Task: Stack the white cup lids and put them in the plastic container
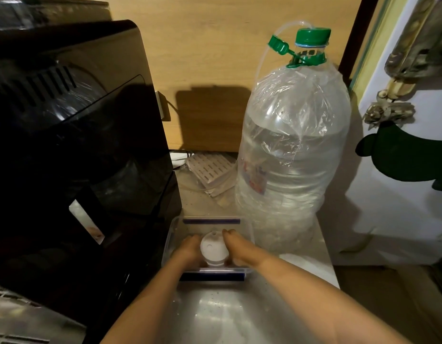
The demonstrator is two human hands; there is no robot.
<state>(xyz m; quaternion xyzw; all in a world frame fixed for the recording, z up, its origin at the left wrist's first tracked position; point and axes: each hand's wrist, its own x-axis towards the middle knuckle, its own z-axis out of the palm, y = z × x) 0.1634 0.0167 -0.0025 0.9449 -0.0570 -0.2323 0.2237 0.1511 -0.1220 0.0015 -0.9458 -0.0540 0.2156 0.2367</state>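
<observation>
White cup lids, stacked upright, top up, clasped between both hands inside plastic container.

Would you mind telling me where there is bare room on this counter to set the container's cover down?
The clearest patch is the steel counter nearer than the plastic container, between the forearms. Behind the container it is crowded: a slotted white tray sits between the black appliance and the water bottle.

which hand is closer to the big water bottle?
Right. The right hand is on the side of the lid stack facing the water bottle; the left hand is on the stack's far side, by the black appliance.
</observation>
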